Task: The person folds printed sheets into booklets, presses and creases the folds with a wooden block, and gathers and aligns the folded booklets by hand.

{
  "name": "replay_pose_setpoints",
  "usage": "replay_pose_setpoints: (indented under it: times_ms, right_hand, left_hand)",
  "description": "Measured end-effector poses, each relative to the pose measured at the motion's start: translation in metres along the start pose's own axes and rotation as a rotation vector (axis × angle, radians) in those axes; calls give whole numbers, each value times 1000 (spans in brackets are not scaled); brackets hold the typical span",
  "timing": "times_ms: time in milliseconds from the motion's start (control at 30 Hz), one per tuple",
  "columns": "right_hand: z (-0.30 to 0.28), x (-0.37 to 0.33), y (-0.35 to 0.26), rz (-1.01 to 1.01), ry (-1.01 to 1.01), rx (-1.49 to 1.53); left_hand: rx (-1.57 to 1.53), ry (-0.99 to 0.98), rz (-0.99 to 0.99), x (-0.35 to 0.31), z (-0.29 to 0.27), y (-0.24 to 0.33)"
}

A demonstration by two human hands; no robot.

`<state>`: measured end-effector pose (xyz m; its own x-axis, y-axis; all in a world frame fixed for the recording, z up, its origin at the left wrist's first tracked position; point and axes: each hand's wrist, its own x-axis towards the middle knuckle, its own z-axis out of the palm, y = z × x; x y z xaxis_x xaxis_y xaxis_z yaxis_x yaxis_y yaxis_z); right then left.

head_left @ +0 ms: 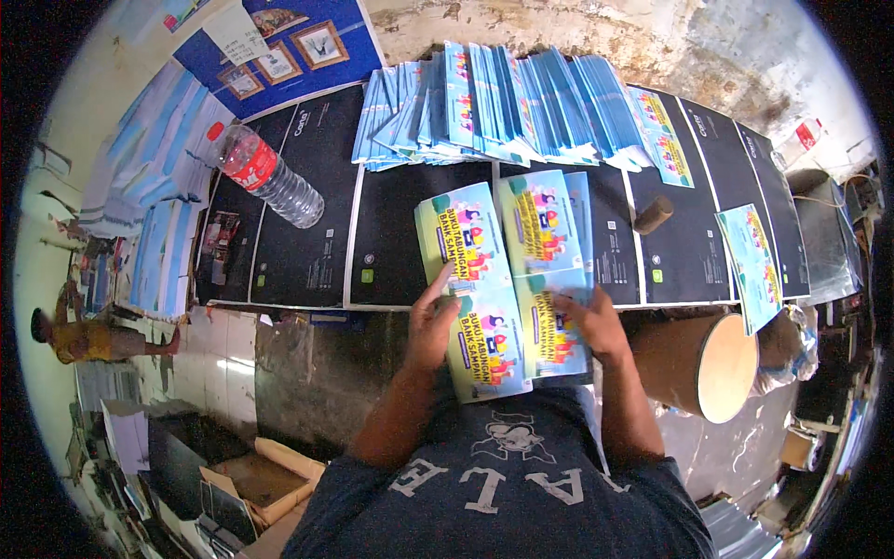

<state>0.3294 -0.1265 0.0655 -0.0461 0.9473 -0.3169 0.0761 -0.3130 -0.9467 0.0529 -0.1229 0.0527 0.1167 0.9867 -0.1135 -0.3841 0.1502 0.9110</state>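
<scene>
In front of my chest are colourful booklet sheets, each with the same printed cover design twice. My left hand [430,326] grips the left edge of one printed booklet sheet [489,340], its thumb lying over the front. On the other side, my right hand [596,324] holds a second printed booklet sheet [535,224] by its right edge, slightly blurred. Another sheet edge shows behind that one. The upper ends of both sheets reach over the near part of the black-covered table [424,219]. Some fingers are hidden behind the paper.
Fanned stacks of blue booklets [577,107] line the table's back. A plastic bottle [270,177] lies at left, a brown cylinder [654,214] at right. A loose booklet sheet [752,261] overhangs the right front edge, near a large drum [726,368]. Another person [102,337] stands far left.
</scene>
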Motion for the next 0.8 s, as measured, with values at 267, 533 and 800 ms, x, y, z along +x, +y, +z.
replay_pose_setpoints:
  times_ms: [267,533,800]
  right_hand:
    - [43,-9,-17,24,-16,-91]
    - [-3,-6,-17,55,-35,84]
    - [44,-2,1,-58,-88,-77]
  left_hand:
    - [155,58,83,1,34,7]
    - [-41,67,87,7,4,19]
    - [77,12,158,9,35,6]
